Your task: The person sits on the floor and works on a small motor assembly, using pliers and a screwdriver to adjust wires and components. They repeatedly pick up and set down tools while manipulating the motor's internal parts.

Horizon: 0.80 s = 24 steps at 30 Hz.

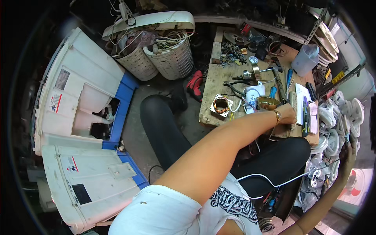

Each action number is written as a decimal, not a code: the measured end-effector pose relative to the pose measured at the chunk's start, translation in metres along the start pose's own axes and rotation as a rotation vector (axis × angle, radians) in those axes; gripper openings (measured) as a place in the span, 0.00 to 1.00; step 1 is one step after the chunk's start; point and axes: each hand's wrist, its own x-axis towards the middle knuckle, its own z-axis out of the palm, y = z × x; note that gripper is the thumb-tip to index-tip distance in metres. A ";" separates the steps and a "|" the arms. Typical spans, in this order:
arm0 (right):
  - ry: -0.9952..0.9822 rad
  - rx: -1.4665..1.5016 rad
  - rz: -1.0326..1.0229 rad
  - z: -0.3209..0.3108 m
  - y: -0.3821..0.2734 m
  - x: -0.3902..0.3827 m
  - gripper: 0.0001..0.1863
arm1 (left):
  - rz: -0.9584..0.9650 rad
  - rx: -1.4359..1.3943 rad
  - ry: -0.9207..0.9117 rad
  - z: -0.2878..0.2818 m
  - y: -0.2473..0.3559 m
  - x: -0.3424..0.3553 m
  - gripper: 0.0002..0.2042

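Observation:
My left hand (288, 114), with a gold-coloured band (277, 116) at the wrist, reaches across to the right side of the workbench. Its fingers are curled against the end of a narrow, worn block (292, 102); what they pinch is hidden. Off to the right, my right hand (347, 150) is raised beside a heap of white plastic parts (333, 141). Its fingers are too small and dim to read. A white cord (270, 181) runs from my lap towards it. A brass-coloured bowl (268, 103) and a white-and-blue device (252, 97) sit left of my left hand.
On the wooden workbench (211, 84) lie a motor stator (220, 105), black pliers (235, 89), screwdrivers (273, 92), a hammer (279, 80) and a translucent bucket (305, 60). A red power tool (195, 84) rests left of it. White-and-blue panels (78, 94) and perforated drums (172, 56) stand further left.

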 end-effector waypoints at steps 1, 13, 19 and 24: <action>-0.048 -0.097 -0.032 0.007 -0.006 -0.001 0.29 | 0.019 -0.014 0.026 -0.013 -0.007 -0.003 0.11; -0.292 -0.780 -0.344 0.106 0.035 0.031 0.17 | -0.265 -0.297 0.994 -0.265 -0.105 -0.060 0.16; -0.397 -1.205 -0.319 0.178 0.083 0.057 0.13 | -0.261 -0.852 1.322 -0.325 -0.112 -0.155 0.17; -0.378 -1.377 -0.373 0.209 0.096 0.069 0.11 | -0.435 -0.878 1.144 -0.331 -0.098 -0.236 0.23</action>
